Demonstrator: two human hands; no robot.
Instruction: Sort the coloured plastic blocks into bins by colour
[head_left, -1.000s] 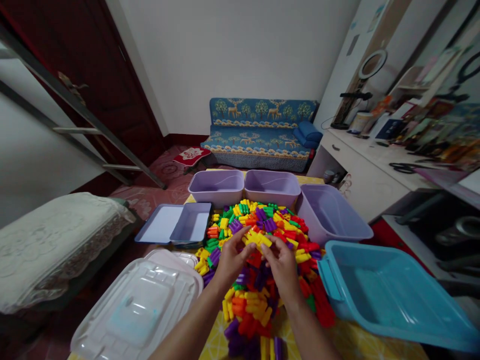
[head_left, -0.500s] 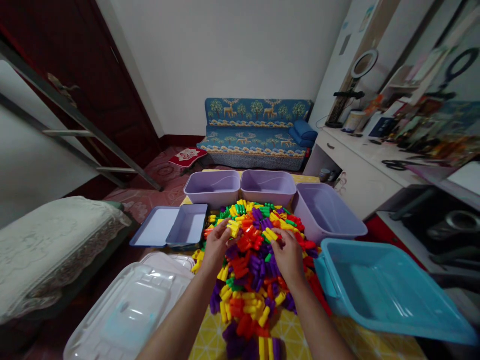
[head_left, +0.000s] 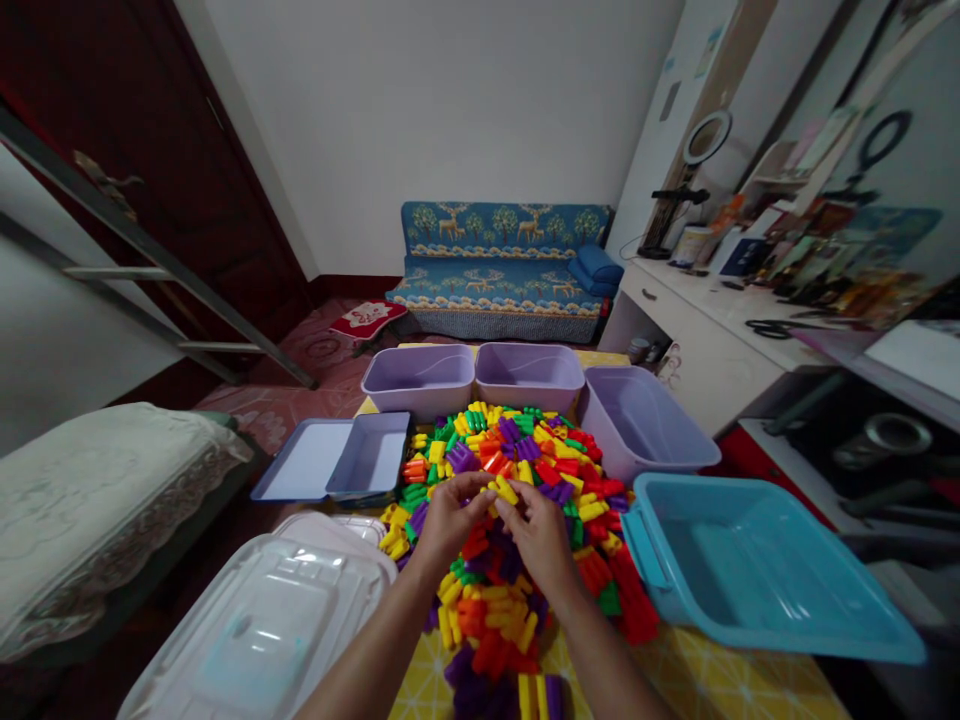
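My left hand [head_left: 454, 512] and my right hand [head_left: 541, 532] meet above a heap of coloured plastic building blocks [head_left: 525, 446]. Between their fingertips are yellow building blocks [head_left: 505, 489], one pinched by each hand, touching or nearly touching; fingers partly cover them, so I cannot tell if they are joined. Red, orange, yellow, green and purple blocks spread around and beneath both hands. Close to the table's near edge lies a yellow and purple block group [head_left: 538, 696].
Lilac bins [head_left: 420, 398] line the heap's far side, another lilac bin [head_left: 651, 455] at right. A blue tub [head_left: 787, 635] stands to the right. At left are an open shallow box [head_left: 367, 490] and a white lid [head_left: 262, 610]. The table [head_left: 720, 680] has a yellow patterned cover.
My hands have come together from either side of the heap, bringing their yellow blocks to one spot. The view has shifted slightly.
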